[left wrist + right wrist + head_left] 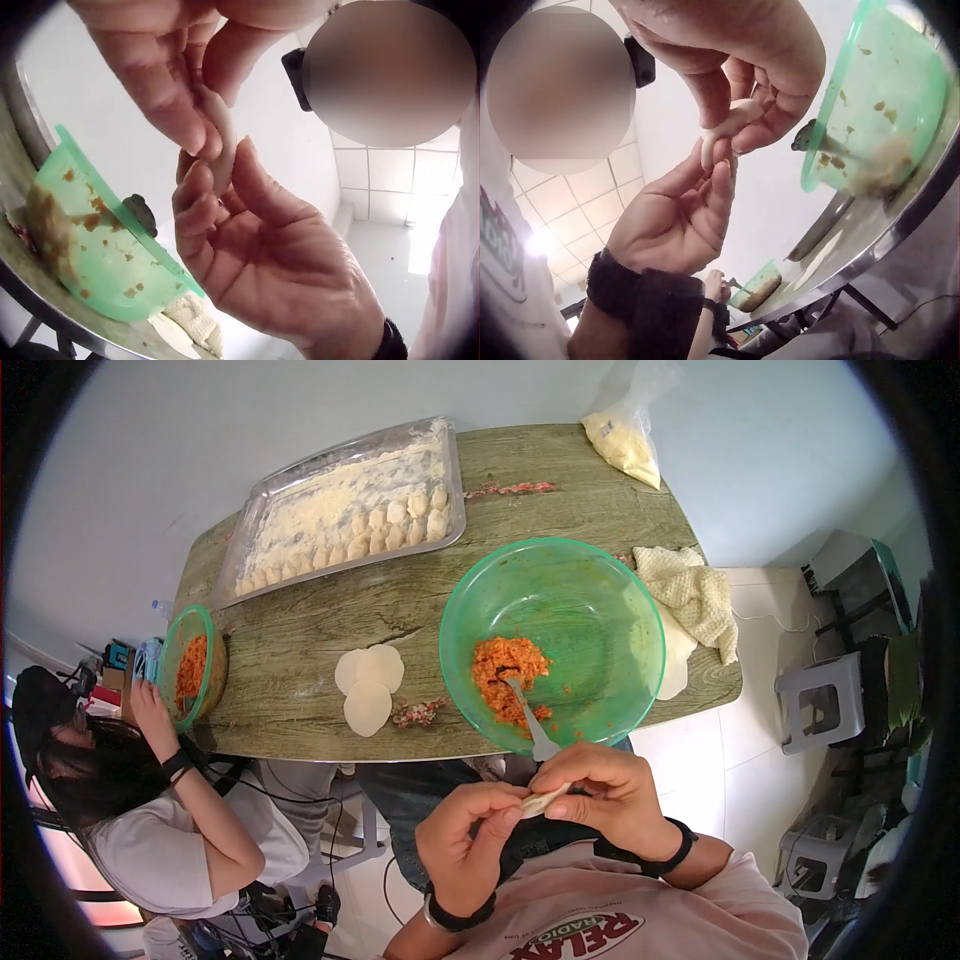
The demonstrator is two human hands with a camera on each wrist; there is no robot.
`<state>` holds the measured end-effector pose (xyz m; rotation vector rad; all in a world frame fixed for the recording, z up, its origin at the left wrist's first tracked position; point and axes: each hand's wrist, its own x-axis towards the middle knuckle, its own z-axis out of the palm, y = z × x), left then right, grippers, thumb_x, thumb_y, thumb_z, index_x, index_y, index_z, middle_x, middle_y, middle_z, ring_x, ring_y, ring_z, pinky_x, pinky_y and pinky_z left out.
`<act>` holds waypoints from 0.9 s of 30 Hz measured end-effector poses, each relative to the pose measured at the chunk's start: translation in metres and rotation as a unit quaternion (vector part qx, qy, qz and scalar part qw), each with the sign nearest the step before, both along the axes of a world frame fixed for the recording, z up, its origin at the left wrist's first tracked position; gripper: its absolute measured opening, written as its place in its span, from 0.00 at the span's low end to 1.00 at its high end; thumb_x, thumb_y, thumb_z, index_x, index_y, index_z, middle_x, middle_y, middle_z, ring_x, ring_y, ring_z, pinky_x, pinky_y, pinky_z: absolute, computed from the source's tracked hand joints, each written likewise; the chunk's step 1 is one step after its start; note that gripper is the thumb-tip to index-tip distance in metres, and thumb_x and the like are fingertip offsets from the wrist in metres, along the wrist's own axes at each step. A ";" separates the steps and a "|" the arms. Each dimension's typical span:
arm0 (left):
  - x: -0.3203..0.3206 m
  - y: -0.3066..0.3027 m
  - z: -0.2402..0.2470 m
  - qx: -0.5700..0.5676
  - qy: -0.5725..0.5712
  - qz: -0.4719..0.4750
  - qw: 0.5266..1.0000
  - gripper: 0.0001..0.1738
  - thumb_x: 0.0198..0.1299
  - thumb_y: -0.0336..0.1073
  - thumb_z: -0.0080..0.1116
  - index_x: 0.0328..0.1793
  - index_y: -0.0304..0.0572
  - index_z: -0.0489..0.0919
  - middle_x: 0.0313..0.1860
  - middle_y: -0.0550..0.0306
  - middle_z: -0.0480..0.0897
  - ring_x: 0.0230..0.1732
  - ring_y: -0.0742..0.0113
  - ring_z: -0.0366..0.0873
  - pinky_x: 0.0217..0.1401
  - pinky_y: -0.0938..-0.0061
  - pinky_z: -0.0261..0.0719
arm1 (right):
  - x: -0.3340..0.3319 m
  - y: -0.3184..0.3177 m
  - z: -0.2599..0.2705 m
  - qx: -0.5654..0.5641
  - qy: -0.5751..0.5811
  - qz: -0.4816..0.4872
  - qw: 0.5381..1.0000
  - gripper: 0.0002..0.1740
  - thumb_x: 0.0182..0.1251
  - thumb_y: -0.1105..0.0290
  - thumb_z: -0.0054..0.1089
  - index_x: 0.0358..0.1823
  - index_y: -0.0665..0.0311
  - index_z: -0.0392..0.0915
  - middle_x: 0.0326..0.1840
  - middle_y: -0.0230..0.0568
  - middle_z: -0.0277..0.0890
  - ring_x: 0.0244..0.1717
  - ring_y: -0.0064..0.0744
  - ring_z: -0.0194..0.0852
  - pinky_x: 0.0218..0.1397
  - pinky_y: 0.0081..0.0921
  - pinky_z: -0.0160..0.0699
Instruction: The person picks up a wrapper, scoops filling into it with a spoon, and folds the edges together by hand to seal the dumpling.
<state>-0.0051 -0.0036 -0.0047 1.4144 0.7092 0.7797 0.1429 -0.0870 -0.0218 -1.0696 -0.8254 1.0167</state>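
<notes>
Both left hand (470, 845) and right hand (605, 788) pinch one dumpling (545, 800); rows already on the tray (340, 455); three wrappers (368, 682), some filling (508, 665) left, I'd say.

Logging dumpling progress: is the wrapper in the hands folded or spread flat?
Folded: the wrapper is doubled over, edges pinched between fingers of left hand and right hand.

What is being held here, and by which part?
A folded dumpling wrapper: the left hand pinches one end of its edge, and the right hand pinches the other.
</notes>
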 end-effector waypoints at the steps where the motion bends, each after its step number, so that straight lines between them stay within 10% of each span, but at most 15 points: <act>1: -0.001 0.001 -0.003 0.014 0.005 -0.001 1.000 0.06 0.57 0.25 0.59 0.39 0.30 0.78 0.38 0.49 0.81 0.37 0.68 0.78 0.43 0.77 0.76 | 0.000 0.000 -0.001 0.000 -0.004 0.002 1.000 0.11 0.58 0.78 0.62 0.44 0.68 0.78 0.42 0.39 0.76 0.42 0.25 0.76 0.41 0.19 0.76; 6: -0.004 0.004 -0.008 0.073 -0.013 -0.026 0.997 0.14 0.56 0.28 0.61 0.48 0.29 0.77 0.45 0.47 0.81 0.44 0.64 0.79 0.48 0.75 0.75 | 0.000 0.000 0.004 -0.002 0.080 0.007 0.997 0.11 0.60 0.78 0.61 0.44 0.70 0.77 0.42 0.39 0.76 0.41 0.24 0.76 0.41 0.18 0.76; 11: 0.001 0.009 -0.015 -0.056 -0.110 -0.156 0.980 0.45 0.56 0.46 0.62 0.71 0.26 0.55 0.68 0.39 0.64 0.66 0.56 0.66 0.64 0.68 0.64 | 0.004 -0.001 0.005 -0.042 0.222 0.064 0.972 0.13 0.61 0.74 0.61 0.46 0.72 0.76 0.40 0.40 0.77 0.37 0.24 0.77 0.41 0.19 0.77; 18: 0.007 0.005 -0.002 -0.123 -0.077 -0.181 0.973 0.44 0.63 0.62 0.42 0.71 0.29 0.57 0.65 0.46 0.67 0.46 0.71 0.72 0.49 0.80 0.69 | -0.006 0.003 0.010 -0.069 0.268 0.087 0.957 0.15 0.57 0.73 0.65 0.43 0.74 0.75 0.40 0.47 0.78 0.36 0.31 0.78 0.39 0.24 0.79; 27: 0.011 0.003 0.003 -0.131 -0.094 -0.154 0.975 0.37 0.68 0.54 0.35 0.70 0.27 0.59 0.61 0.48 0.72 0.40 0.74 0.71 0.43 0.82 0.69 | -0.008 0.004 0.012 -0.071 0.221 0.116 0.966 0.13 0.62 0.74 0.60 0.47 0.71 0.75 0.40 0.37 0.78 0.37 0.22 0.76 0.41 0.17 0.77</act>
